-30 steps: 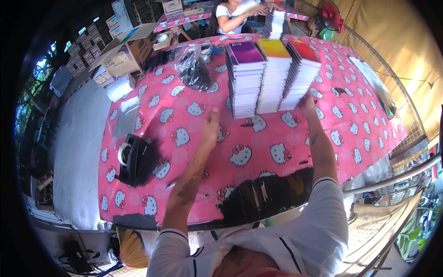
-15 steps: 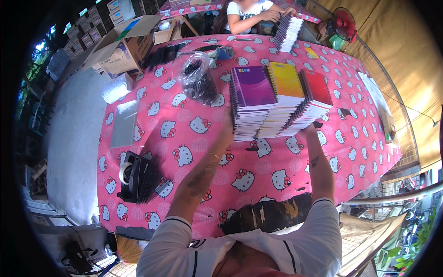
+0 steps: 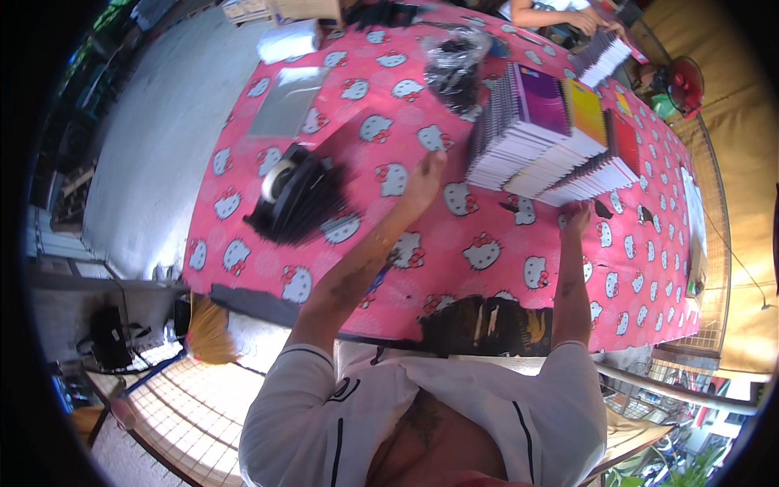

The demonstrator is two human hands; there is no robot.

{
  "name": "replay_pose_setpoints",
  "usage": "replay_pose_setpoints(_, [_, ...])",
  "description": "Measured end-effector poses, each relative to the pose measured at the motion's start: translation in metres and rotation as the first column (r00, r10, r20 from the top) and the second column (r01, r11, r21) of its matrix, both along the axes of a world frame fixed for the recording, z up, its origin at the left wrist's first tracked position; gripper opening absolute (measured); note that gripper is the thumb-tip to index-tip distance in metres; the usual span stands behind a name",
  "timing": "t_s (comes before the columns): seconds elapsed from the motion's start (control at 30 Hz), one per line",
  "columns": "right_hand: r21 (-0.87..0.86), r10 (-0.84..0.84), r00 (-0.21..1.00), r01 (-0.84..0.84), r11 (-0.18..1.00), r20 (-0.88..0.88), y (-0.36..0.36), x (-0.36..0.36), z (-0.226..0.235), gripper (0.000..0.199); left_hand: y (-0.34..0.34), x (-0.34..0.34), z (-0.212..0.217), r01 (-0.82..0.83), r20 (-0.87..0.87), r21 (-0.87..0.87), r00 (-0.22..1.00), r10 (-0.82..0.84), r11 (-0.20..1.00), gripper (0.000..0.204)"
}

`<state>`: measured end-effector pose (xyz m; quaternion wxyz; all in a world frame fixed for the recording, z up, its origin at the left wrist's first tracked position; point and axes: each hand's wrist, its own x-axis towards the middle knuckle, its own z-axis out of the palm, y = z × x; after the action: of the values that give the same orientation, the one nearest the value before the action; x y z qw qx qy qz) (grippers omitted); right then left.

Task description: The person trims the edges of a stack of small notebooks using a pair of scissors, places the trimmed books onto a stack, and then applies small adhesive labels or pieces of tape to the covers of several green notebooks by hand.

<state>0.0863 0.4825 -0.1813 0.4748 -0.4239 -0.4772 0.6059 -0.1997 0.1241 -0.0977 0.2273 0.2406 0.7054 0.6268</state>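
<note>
"What lay nearest the person, taking twelve o'clock as straight ahead of them?"

"From where I stood, a pink tablecloth [image 3: 479, 213] with white cat faces. At one o'clock its near edge was torn, baring a black patch [image 3: 487, 322]."

"And the hands?"

"The right hand [image 3: 577, 217] was at one o'clock, just beside the near base of the red stack [image 3: 623, 146]; I couldn't tell whether it gripped or touched anything. The left hand [image 3: 426, 178] was at twelve, blurred and loosely curled, with cloth showing between it and the spiral notebooks [image 3: 560, 138]. How far its fingers closed, I couldn't tell."

"What was at eleven?"

"A black tape dispenser [image 3: 276, 215], with blurred dark spiral bindings [image 3: 318, 213] at its right. Farther out, a clear sheet [image 3: 290, 103] lay flat."

"Where were the notebooks?"

"At one o'clock, just past the hands, in three stacks side by side: purple, yellow, then red, left to right."

"Beyond those?"

"A clear plastic bag [image 3: 456, 73] of black pieces at twelve, a white bundle [image 3: 289, 40] at eleven, and, between twelve and one, a co-worker's hands [image 3: 596, 18] at another notebook stack [image 3: 603, 58]."
</note>
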Motion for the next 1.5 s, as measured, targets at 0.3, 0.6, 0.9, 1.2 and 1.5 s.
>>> replay_pose_setpoints(0.3, [0.664,0.316,0.802,-0.597,0.450,0.507,-0.460,-0.166,0.077,0.025,-0.419,0.108,-0.015,-0.320,-0.471,-0.148,0.855,0.218,0.936,0.025])
replay_pose_setpoints(0.6, [0.609,0.703,0.203,-0.689,-0.392,0.682,-0.737,-0.288,0.087,0.031,-0.700,0.163,-0.207,-0.844,0.049,-0.454,0.295,0.954,0.284,0.028])
replay_pose_setpoints(0.9, [0.347,0.329,0.184,-0.758,-0.552,0.926,-0.846,-0.403,0.042,0.060,-0.717,0.373,-0.238,-0.378,0.252,-0.892,0.036,0.967,0.247,0.031])
replay_pose_setpoints(1.2, [0.084,0.317,-0.096,-0.857,-0.508,0.944,-0.899,-0.514,0.033,0.040,-0.787,0.213,-0.275,-0.289,0.511,-0.791,0.176,0.842,0.540,0.026])
replay_pose_setpoints(1.5, [-0.091,0.384,-0.362,-0.817,-0.569,0.849,-0.961,-0.606,0.024,0.048,-1.010,-0.187,-0.185,-0.880,0.229,-0.333,0.272,0.935,0.338,0.031])
